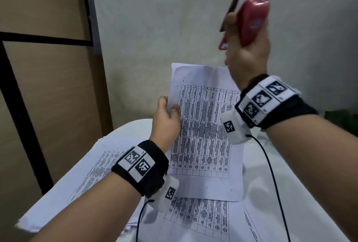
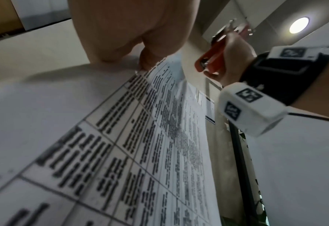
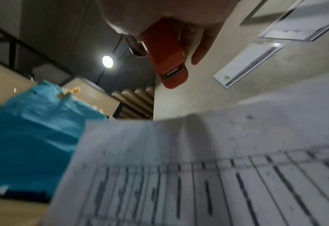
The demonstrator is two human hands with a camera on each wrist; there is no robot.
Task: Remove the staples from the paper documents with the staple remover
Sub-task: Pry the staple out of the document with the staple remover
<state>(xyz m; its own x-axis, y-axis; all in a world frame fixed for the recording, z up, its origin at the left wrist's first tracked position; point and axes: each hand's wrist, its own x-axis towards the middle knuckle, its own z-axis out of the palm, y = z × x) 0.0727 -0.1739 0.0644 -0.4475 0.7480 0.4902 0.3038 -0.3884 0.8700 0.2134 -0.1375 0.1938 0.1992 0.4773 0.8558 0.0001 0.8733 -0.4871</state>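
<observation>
The right hand (image 1: 246,55) is raised above the table, fingers curled around a red staple remover (image 1: 251,22) held upright, its dark metal part sticking up beside the thumb. The left hand (image 1: 165,119) is lower and to its left, thumb on top and fingers behind, pinching the left edge of a printed sheet (image 1: 205,131) lifted off the table and tilted up toward the wall. Only the head view shows both hands together and the gap between the remover and the sheet's top edge; the two do not touch. The right wrist view looks up along the red body of the remover to its blunt end and a glimpse of metal, with the sheet's top margin just below and a blue cloth (image 3: 34,130) off to the side, which the head view does not show. The left wrist view shows the printed table grid close up and the remover beyond the sheet's far edge. Under and around the left hand, more papers (image 1: 203,220) lie spread on the white table (image 1: 290,193), one pile overhanging its near-left edge. Open room lies above the sheet before the grey wall (image 1: 164,18); whether a staple is in the sheet cannot be told.
</observation>
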